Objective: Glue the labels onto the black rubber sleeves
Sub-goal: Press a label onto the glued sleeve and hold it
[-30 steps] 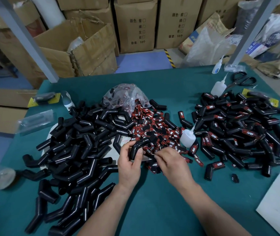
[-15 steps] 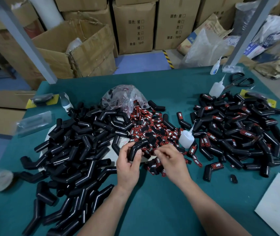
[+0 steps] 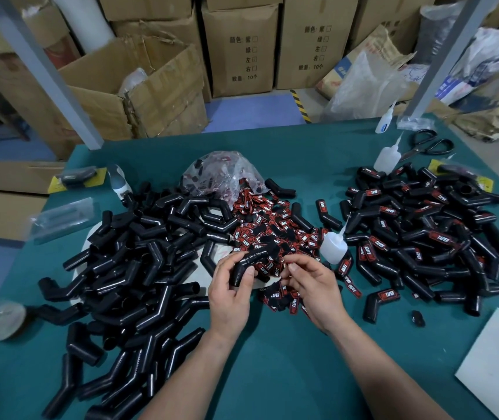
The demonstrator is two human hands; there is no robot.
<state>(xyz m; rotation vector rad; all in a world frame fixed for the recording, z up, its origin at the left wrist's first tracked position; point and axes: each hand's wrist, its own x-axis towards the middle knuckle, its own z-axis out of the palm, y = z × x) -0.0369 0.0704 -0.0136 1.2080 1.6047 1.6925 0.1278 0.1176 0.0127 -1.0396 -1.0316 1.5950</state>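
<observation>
Teal table top, bare along lower centre of frame. Left hand curled round bent black rubber sleeve at centre; right hand just beside, pinching small red-and-black label.

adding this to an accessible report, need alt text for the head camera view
A person's left hand grips a bent black rubber sleeve while the right hand pinches a label beside it, above a green table. Unlabelled sleeves are heaped to the left, loose red-and-black labels and a glue bottle sit in the middle, and labelled sleeves are piled to the right.
</observation>
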